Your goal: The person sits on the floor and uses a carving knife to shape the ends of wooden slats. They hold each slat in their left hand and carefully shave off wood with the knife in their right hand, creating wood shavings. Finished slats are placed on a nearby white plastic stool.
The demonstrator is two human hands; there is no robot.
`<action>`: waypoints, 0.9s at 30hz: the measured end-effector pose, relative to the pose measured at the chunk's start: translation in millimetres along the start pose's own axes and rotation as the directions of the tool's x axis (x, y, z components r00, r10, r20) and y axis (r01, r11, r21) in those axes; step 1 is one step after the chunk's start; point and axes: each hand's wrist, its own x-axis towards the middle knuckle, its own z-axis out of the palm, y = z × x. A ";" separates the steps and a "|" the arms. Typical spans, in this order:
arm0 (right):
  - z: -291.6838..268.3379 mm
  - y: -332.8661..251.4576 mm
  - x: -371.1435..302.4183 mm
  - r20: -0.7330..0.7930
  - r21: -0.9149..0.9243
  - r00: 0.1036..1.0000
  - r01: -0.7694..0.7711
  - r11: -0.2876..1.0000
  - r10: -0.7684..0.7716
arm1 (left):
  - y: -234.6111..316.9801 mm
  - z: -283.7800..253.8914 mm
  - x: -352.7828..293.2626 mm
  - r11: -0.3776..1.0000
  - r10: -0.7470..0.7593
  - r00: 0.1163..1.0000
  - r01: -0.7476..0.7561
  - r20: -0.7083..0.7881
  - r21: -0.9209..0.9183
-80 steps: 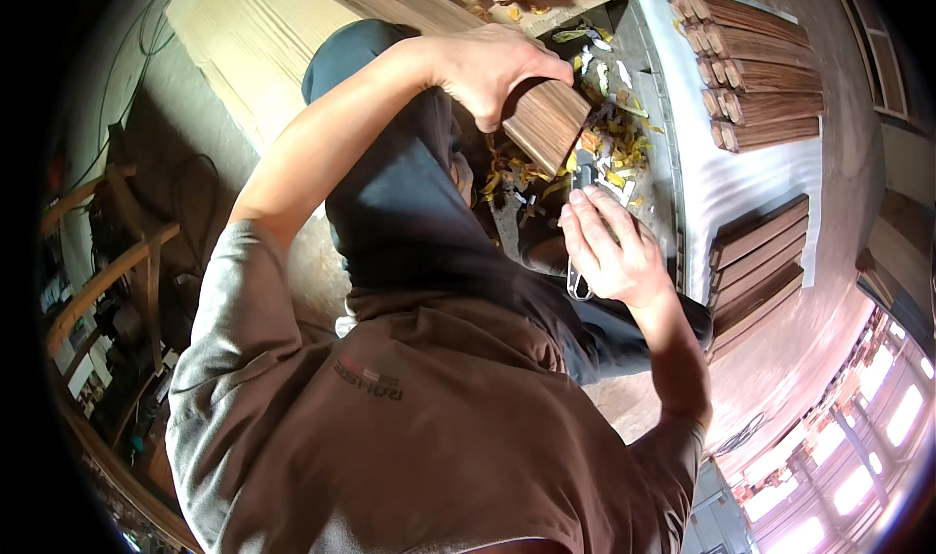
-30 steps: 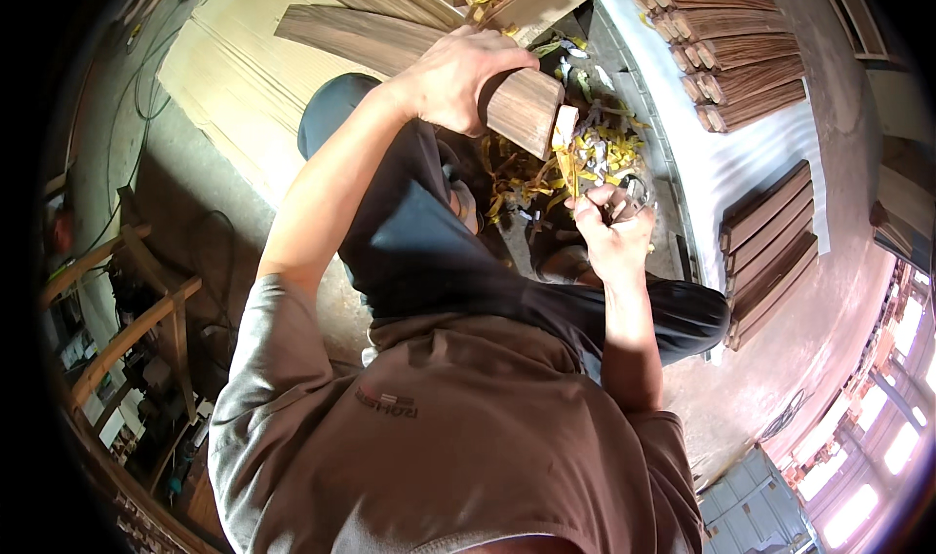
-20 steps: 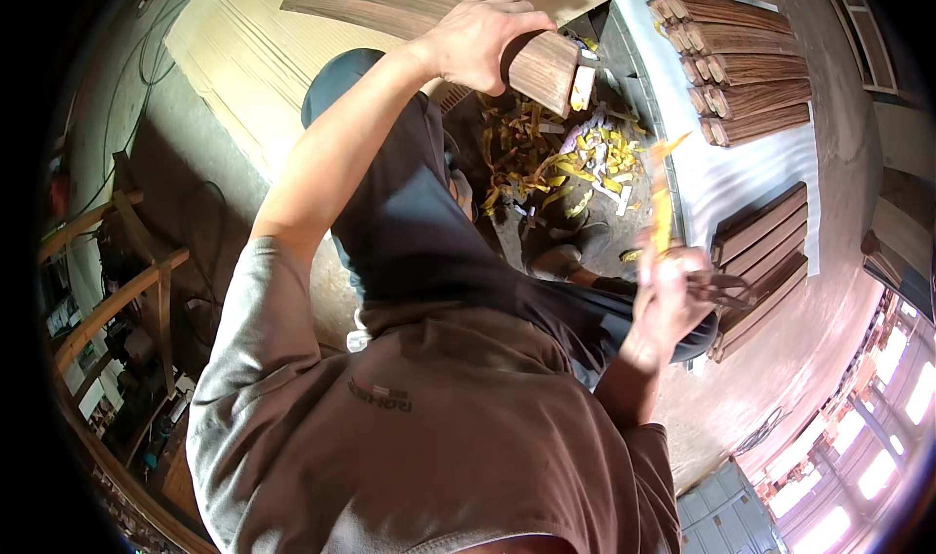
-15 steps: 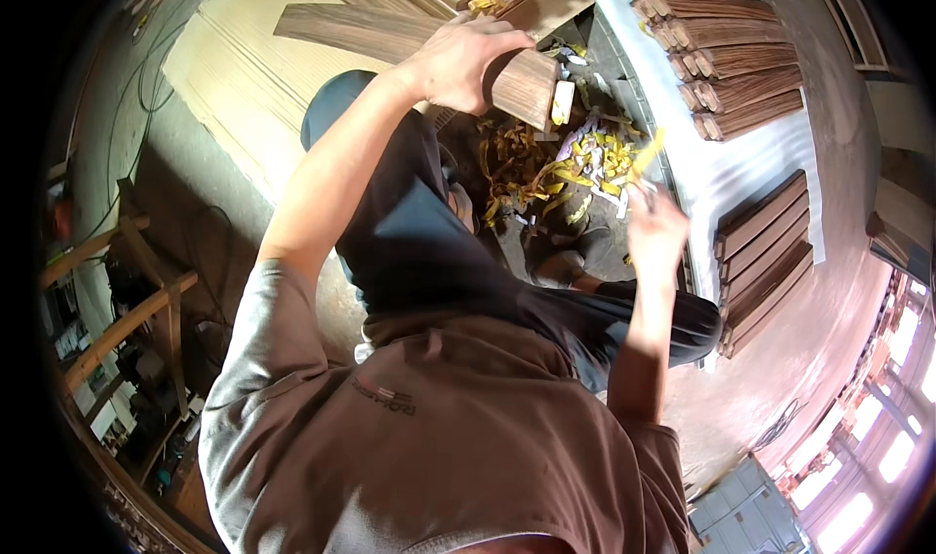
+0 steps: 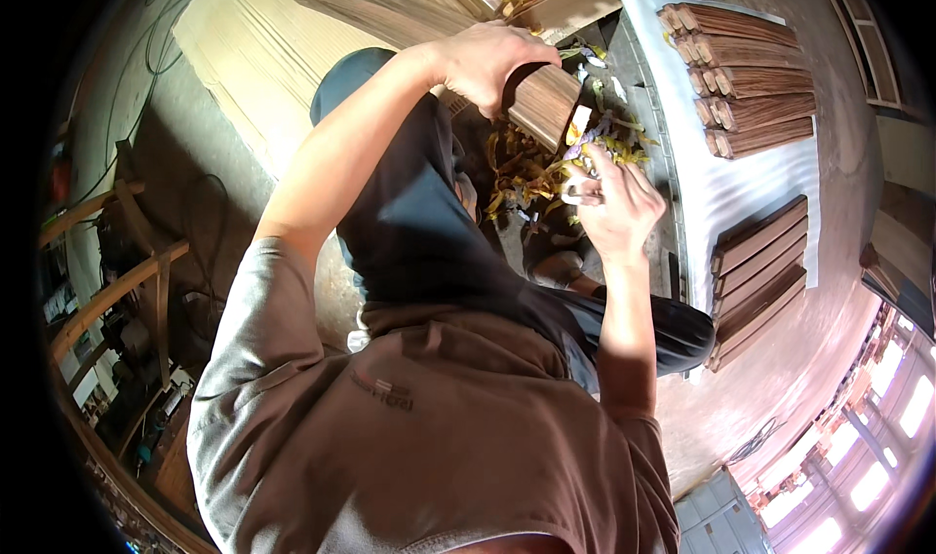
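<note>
My left hand (image 5: pixel 487 65) is closed over a long dark wooden board (image 5: pixel 544 101) and keeps it slanted above my raised left knee. The board's near end carries a small white and yellow patch of tape (image 5: pixel 578 125). Just below that end is my right hand (image 5: pixel 624 203), its fingers apart and partly bent, with the index finger close to the tape. Whether a fingertip touches the tape I cannot tell. Torn yellow, brown and pale tape strips (image 5: pixel 522 169) lie in a heap on the floor beneath.
To the right, a white sheet (image 5: pixel 682 179) bears stacked wooden slats (image 5: pixel 746 76) with taped ends and a second group of dark slats (image 5: pixel 765 267). More boards lie on flattened cardboard (image 5: pixel 234 57) at the far left. A wooden frame (image 5: pixel 117 291) stands at my left.
My right hand has let go of a yellow tape strip and moved left to the board's end. The left hand still holds the board, which has shifted slightly in view.
</note>
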 end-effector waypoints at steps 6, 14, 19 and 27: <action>9.3 1.5 21.6 0.106 -0.119 0.963 0.258 0.959 -0.246 | 2.9 -6.2 -2.4 1.000 -0.016 1.000 0.016 0.017 0.020; 11.2 0.9 38.9 0.156 -0.015 0.987 0.034 0.999 -0.031 | -3.5 1.9 -3.5 0.999 -0.010 1.000 0.009 0.020 0.043; 9.6 48.4 49.5 0.062 -0.109 0.795 -0.596 0.796 0.604 | 23.7 -5.8 -10.0 0.993 -0.117 0.975 0.114 0.189 0.024; 11.3 74.7 -10.2 0.242 0.103 0.603 -0.795 0.598 0.760 | 24.8 0.2 -24.9 0.970 0.063 0.983 -0.019 -0.174 0.241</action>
